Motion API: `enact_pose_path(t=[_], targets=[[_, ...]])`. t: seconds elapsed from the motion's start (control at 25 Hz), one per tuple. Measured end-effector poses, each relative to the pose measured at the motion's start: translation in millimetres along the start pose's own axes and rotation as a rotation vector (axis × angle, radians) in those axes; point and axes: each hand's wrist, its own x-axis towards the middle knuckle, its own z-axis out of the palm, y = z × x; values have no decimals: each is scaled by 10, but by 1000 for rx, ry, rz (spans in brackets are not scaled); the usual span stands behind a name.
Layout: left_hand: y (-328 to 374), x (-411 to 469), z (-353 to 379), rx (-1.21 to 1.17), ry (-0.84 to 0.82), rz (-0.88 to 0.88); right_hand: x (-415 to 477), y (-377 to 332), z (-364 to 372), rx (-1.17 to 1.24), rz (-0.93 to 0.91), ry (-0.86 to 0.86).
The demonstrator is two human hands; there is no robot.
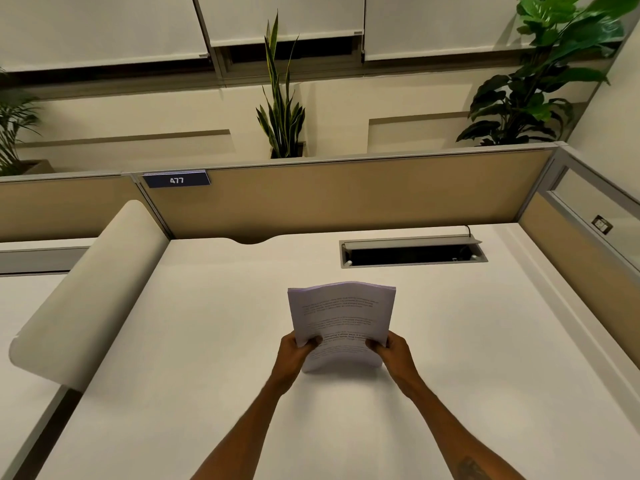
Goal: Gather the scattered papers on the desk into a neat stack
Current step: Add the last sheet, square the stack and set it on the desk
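Note:
A stack of printed white papers (341,313) stands nearly upright on its bottom edge in the middle of the white desk (467,341). The sheets bow slightly and their top edges are roughly aligned. My left hand (294,351) grips the stack's lower left side with the thumb across the front page. My right hand (394,351) holds the lower right side the same way. I see no loose sheets elsewhere on the desk.
An open cable tray (414,254) is set into the desk at the back right. Tan partition panels (346,199) close the back and right sides, with a "477" label (176,180). A rounded divider (93,289) stands at left. Plants stand behind the partition.

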Motion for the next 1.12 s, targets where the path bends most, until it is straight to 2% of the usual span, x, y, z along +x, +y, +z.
enact_pose_path(t=[0.32, 0.64, 0.96, 1.12], targets=[[-101, 18, -68, 43, -15, -32, 27, 76, 42, -34, 15, -10], [-154, 135, -136, 14, -27, -162, 87, 152, -5, -41, 56, -10], [-258, 184, -124, 80, -77, -458, 154, 320, 9, -41, 398, -123], [-343, 105, -75, 53, -22, -490, 145, 368, 40, -3, 494, -91]])
